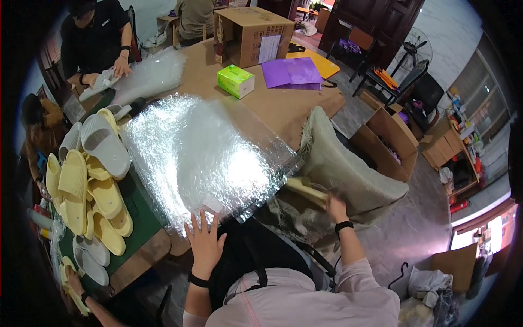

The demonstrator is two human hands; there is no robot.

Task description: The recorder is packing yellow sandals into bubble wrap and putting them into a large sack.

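My left hand point(206, 240) lies with fingers spread on the near edge of a stack of shiny clear plastic bags point(190, 147) on the table. A small pale label point(212, 204) shows just above its fingertips. Off to the right, my right hand point(336, 208) is closed on one end of a pale yellow slipper point(306, 191), seen edge-on and slightly blurred; I cannot tell if it is one or a pair. The slipper is at the mouth of a large woven sack point(348, 169), beside the bags' right corner. Inside the sack is mostly hidden.
Yellow slippers point(72, 185) and grey slippers point(105, 144) are heaped on the table's left. Another person's hand point(73, 279) touches a yellow slipper at lower left. A co-worker point(95, 38) handles a slipper across the table. A tissue pack point(235, 80) and cardboard box point(252, 35) stand farther back.
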